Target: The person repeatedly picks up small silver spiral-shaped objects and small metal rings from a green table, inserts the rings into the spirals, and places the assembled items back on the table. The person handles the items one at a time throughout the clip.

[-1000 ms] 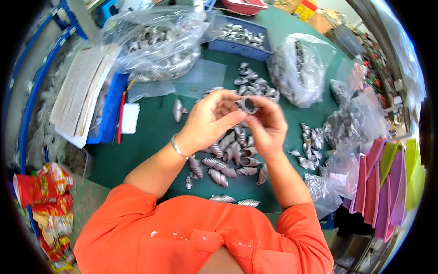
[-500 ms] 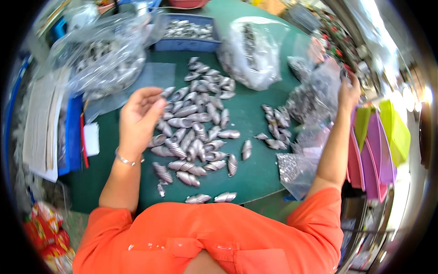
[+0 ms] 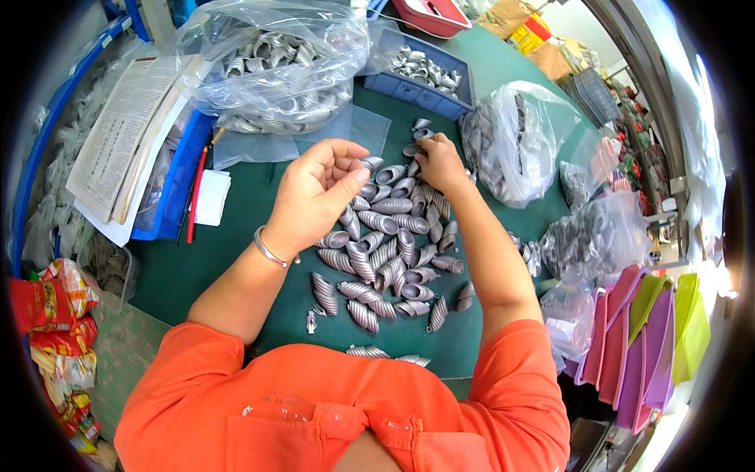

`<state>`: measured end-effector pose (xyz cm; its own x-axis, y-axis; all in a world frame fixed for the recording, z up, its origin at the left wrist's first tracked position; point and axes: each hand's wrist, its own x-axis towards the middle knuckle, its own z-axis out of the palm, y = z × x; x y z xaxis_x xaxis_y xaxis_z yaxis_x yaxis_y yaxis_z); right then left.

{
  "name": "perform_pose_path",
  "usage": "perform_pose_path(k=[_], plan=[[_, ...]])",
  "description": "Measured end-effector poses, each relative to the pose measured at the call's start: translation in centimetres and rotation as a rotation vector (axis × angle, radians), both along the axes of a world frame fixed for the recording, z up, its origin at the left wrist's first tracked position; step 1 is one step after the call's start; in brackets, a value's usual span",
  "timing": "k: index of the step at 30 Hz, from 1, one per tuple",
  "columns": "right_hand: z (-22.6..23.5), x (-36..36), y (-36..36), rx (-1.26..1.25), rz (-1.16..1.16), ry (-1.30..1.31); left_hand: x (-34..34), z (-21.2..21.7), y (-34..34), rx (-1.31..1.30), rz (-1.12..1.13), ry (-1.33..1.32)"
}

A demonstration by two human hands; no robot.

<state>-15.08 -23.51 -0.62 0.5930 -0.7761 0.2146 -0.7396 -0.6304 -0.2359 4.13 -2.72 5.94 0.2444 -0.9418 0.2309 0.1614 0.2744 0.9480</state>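
A pile of grey, spiral-ribbed hollow metal pieces [image 3: 391,206] with slanted open ends lies on the green table in front of me. My left hand [image 3: 311,197], a bangle on its wrist, is at the pile's left side. Its thumb and fingers close on one small ribbed metal piece [image 3: 373,163]. At the far end of the pile, my right hand [image 3: 442,165] has its fingers bent down around a ribbed metal piece [image 3: 412,149]; the fingertips are partly hidden. A few pieces lie apart near the table's front edge, beside a small silvery fitting [image 3: 311,322].
A large clear bag [image 3: 275,94] of grey pieces, a blue bin [image 3: 421,96] of silvery parts and another filled bag [image 3: 515,149] stand beyond the pile. Papers [image 3: 130,134] and a red pen [image 3: 197,197] are left. Coloured plastic bins [image 3: 641,346] hang right.
My right hand has swung in from the bags at far right to the pile's far end. My left hand stays by the pile with its piece. The view has shifted left.
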Motion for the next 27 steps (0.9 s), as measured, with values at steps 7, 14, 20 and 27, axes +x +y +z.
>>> perform_pose_path(k=[7,14,20,27], plan=[[1.7,0.7,2.0,0.103,0.115,-0.405,-0.4,-0.5,-0.5,0.028,-0.030,0.050],[7.0,1.2,11.8,-0.002,0.317,-0.703,-1.8,-1.2,-0.9,0.127,-0.157,0.077],[7.1,-0.1,14.7,0.016,0.390,-0.738,-1.7,-0.1,-0.3,0.278,-0.291,0.102],[5.9,-2.4,15.1,0.830,0.156,-1.176,-2.9,-0.9,-0.2,-0.035,-0.265,0.163]])
